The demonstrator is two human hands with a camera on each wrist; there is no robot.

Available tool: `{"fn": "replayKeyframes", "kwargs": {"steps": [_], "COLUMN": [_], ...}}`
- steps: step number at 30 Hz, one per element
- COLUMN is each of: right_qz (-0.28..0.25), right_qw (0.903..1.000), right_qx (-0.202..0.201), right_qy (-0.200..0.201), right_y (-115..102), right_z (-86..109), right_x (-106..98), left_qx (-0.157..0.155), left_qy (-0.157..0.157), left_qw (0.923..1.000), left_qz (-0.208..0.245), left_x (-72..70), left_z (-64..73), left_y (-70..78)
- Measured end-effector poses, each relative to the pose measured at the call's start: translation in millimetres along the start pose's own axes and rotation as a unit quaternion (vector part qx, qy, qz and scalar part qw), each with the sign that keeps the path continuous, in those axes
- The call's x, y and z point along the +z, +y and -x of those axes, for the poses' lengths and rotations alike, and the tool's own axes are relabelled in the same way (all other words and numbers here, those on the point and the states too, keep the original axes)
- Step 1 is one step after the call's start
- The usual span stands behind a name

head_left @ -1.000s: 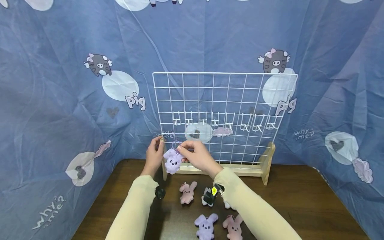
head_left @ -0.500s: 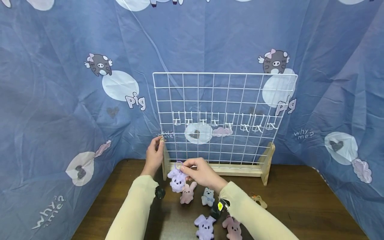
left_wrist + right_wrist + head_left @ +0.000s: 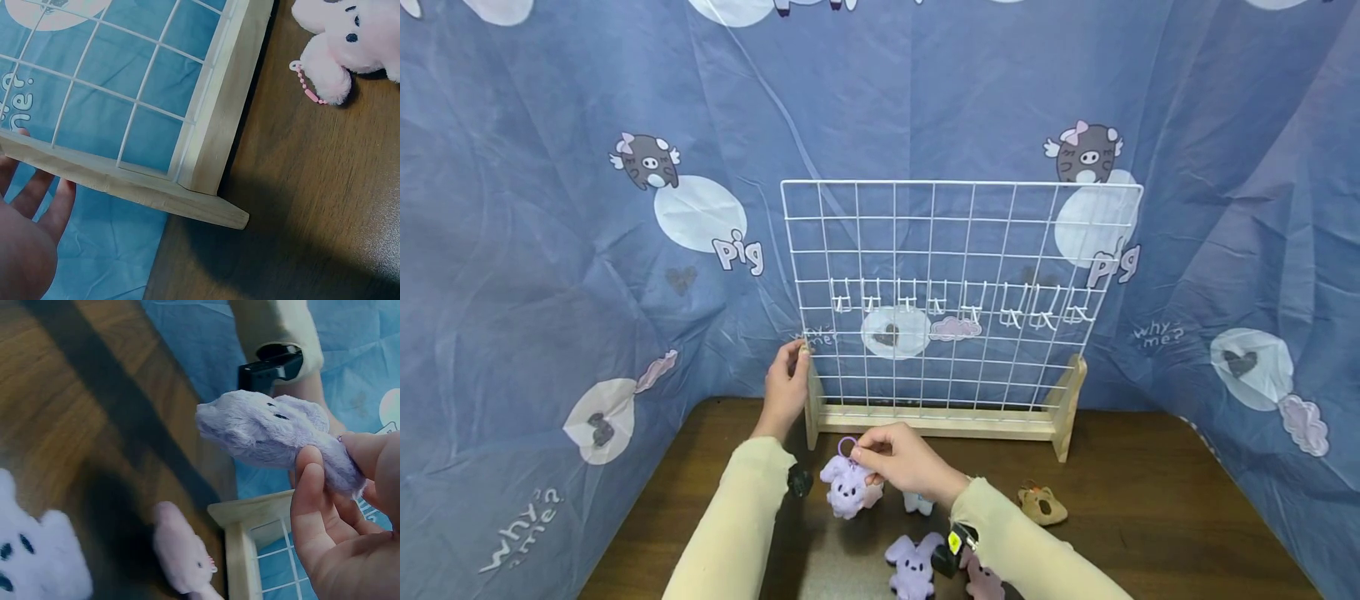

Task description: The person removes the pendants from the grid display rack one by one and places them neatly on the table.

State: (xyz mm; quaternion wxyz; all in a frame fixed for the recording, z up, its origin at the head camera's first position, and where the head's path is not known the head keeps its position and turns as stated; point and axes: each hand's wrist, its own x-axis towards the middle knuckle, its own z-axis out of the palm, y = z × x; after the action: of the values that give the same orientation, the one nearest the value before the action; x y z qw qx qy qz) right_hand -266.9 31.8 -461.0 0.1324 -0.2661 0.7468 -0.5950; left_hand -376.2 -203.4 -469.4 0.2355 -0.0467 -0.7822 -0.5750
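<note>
My right hand (image 3: 901, 460) pinches a purple plush bunny keychain (image 3: 846, 492) near its ear, with its purple ring sticking up above the fingers. The bunny hangs in front of the rack's left end, its face towards me in the head view. In the right wrist view the thumb and fingers hold the purple plush (image 3: 250, 428) by the ear end. My left hand (image 3: 786, 387) grips the wooden side post (image 3: 812, 408) of the white wire grid rack. Its fingers (image 3: 59, 206) show behind that post. A pink plush bunny (image 3: 369, 37) lies near the base, partly hidden behind the held bunny in the head view.
Several white hooks (image 3: 970, 314) hang in a row on the grid. On the table lie a pale blue plush (image 3: 917, 503), a brown plush (image 3: 1042, 506), another purple bunny (image 3: 912, 570) and a pink one (image 3: 983, 581) partly covered by the right sleeve. A printed blue cloth (image 3: 880, 100) stands behind.
My right hand has come down and towards me with the purple bunny, from before the grid to below the rack's base bar. The left hand stays on the post.
</note>
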Motion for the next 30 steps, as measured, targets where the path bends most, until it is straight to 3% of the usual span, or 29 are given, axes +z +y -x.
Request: {"fn": "replayKeyframes", "kwargs": {"steps": [9,18,30], "right_qz": [-0.007,0.010,0.011], "right_qw": [0.9994,0.9993,0.9960], "right_qx": [0.034,0.035,0.083], "right_qy": [-0.004,-0.007,-0.029], "right_y": [14.8,26.8,40.4], "right_z": [10.3,19.8,29.1], "right_x": [13.6,28.6,47.2], "left_qx": [-0.010,-0.018,-0.027], "left_qy": [-0.005,-0.012,-0.014], "left_qw": [0.9999,0.9998,0.9995], "left_qz": [0.002,-0.002,-0.004], "left_x": [-0.5,-1.5,-1.4], "left_z": [1.2,1.1,2.2], "left_y": [0.7,4.0,6.2]}}
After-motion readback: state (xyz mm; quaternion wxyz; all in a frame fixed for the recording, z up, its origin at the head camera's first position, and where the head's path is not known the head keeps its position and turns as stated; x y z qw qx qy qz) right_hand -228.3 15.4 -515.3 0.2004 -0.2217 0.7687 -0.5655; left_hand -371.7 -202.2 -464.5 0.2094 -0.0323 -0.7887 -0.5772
